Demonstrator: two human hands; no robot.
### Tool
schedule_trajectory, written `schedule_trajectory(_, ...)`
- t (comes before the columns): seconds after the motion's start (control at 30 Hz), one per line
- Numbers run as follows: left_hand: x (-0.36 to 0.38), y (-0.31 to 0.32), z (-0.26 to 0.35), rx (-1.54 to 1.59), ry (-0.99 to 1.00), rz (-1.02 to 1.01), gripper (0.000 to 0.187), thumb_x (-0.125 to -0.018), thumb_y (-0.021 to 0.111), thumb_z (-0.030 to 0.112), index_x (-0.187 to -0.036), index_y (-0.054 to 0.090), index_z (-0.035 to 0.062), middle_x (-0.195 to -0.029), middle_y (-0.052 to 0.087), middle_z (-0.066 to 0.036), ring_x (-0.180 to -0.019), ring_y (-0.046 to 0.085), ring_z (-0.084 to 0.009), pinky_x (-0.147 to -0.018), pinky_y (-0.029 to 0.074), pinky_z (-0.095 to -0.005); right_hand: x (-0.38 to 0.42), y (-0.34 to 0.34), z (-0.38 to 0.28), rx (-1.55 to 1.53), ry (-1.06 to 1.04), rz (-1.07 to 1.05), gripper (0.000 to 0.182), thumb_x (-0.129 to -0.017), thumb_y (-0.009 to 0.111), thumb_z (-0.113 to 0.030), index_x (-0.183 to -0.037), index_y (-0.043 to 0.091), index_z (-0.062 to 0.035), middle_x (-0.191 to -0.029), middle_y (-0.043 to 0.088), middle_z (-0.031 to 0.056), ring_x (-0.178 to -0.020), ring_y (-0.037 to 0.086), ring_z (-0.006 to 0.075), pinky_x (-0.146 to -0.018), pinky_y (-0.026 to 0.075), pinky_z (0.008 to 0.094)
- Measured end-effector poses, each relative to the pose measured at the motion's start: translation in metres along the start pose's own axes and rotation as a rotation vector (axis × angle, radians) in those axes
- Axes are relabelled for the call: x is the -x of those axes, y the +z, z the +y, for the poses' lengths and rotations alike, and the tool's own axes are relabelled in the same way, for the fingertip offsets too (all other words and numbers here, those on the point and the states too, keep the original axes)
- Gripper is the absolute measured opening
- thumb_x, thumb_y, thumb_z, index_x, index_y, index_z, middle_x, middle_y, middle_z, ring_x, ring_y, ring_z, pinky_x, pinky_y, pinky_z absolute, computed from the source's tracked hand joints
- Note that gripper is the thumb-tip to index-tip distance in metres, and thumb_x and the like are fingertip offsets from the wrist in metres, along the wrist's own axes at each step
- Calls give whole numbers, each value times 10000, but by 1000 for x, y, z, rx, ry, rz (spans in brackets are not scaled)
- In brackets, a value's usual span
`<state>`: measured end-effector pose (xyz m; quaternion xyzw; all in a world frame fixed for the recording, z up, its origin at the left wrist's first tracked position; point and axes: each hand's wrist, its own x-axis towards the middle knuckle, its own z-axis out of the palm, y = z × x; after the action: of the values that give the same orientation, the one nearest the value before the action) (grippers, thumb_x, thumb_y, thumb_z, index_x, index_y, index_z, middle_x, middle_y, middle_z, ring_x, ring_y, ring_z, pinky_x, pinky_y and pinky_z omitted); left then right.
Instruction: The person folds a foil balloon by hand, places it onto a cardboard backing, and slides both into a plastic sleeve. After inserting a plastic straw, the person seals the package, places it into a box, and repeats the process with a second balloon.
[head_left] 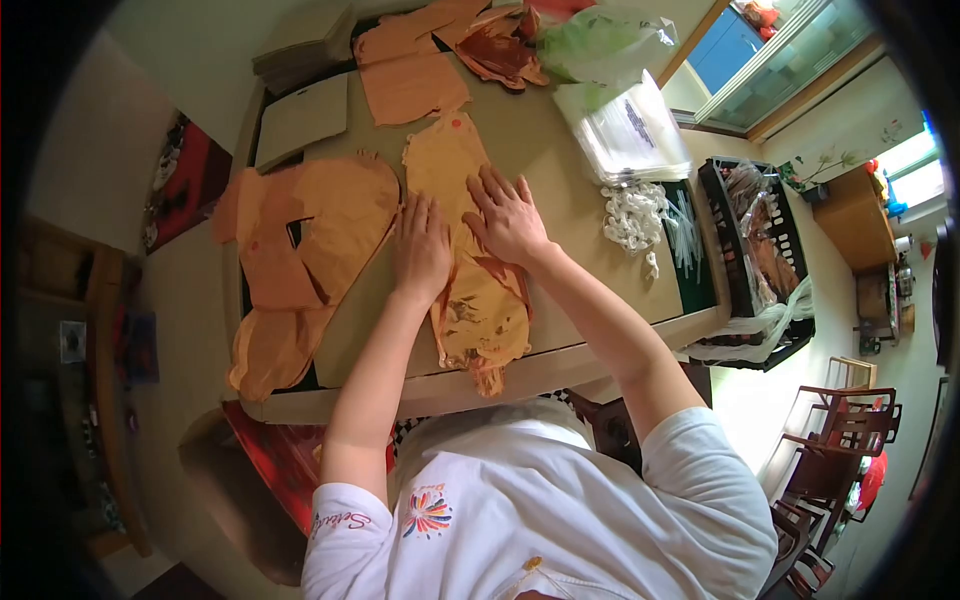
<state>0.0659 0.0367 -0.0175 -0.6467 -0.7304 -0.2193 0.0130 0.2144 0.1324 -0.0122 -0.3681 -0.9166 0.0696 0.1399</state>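
A light orange cloth garment (pixel 440 155) with a scalloped edge and a dark printed patch lies lengthwise on the table in front of me. My left hand (pixel 424 248) rests flat on its left edge, fingers stretched away from me. Over its right side, my right hand (pixel 508 220) presses down with the fingers spread. The near part of the cloth is folded and rumpled, and a fringed tip hangs towards the table's front edge. More orange cloth pieces (pixel 350 205) lie overlapped left of my left hand.
Cardboard sheets (pixel 303 120) and further orange cloth (pixel 410 85) lie at the back. Clear plastic bags (pixel 630 130), white plastic clips (pixel 635 217) and clear strips (pixel 685 230) sit at the right. A black crate (pixel 735 240) of wrapped items stands beyond the table's right edge.
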Motion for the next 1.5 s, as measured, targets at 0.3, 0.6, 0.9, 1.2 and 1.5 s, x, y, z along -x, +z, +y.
schedule_trajectory(0.3, 41, -26, -16, 383, 0, -12, 389, -972, 384, 85, -1326, 441, -66, -1416, 406, -236, -1361, 330, -359, -1124, 297, -408, 1, 0, -1, -16, 12, -21, 604, -960, 422, -430, -1450, 338, -87, -1515, 301, 138, -1420, 235, 278, -1160, 148, 498)
schedule_trajectory(0.6, 21, -14, -26, 219, 47, -9, 400, -941, 406, 45, -1322, 441, -72, -1410, 415, -234, -1350, 349, -352, -1125, 295, -420, 1, -2, -1, -25, 2, 29, 585, -953, 434, -378, -1430, 354, -49, -1497, 328, 139, -1411, 250, 264, -1157, 167, 501)
schedule_trajectory(0.9, 42, -19, -20, 116, 115, -56, 395, -946, 460, 91, -1318, 466, -39, -1398, 440, -215, -1332, 377, -347, -1115, 295, -441, 0, 2, 1, -21, 8, 33, 571, -960, 415, -369, -1433, 356, -54, -1502, 324, 138, -1415, 246, 271, -1159, 163, 493)
schedule_trajectory(1.2, 119, -59, 0, 262, 156, -238, 498, -890, 590, 126, -1361, 461, 28, -1453, 404, -137, -1366, 350, -299, -1119, 268, -485, 0, 1, 1, -34, 13, 20, 577, -957, 423, -383, -1418, 374, -41, -1499, 326, 142, -1413, 249, 270, -1158, 165, 499)
schedule_trajectory(1.5, 135, -78, 0, 399, 111, -196, 514, -860, 656, 174, -1333, 498, 49, -1448, 413, -136, -1363, 350, -317, -1119, 273, -481, 0, 2, 2, -15, 20, 13, 588, -960, 410, -391, -1439, 347, -55, -1511, 309, 135, -1418, 238, 270, -1164, 153, 486)
